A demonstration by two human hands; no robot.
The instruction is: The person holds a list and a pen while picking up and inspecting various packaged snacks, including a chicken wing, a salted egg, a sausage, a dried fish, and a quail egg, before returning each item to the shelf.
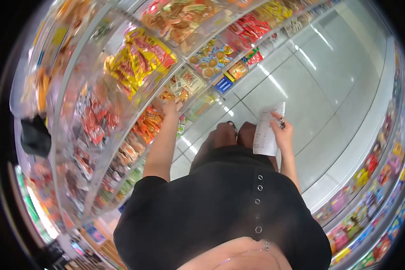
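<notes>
My left hand [172, 106] reaches to the lower shelf, at the edge of a clear bin that holds small orange-and-gold packets [183, 94] and pale packets [190, 80]. Its fingers are small and blurred, so whether they grip a packet does not show. Beside my left wrist lie orange snack packets [149, 122]. Over the floor, my right hand [282, 130] is closed on a dark pen [282, 122] and a long white paper sheet [264, 139] with lines of text, which hangs in front of my legs.
Shelves with clear dividers run along the left, with yellow snack bags [141, 58] and red packets [96, 114]. Blue boxes [223, 84] stand at the lower shelf edge. Grey tiled floor [310, 85] lies ahead, and another stocked shelf [369, 180] curves along the right.
</notes>
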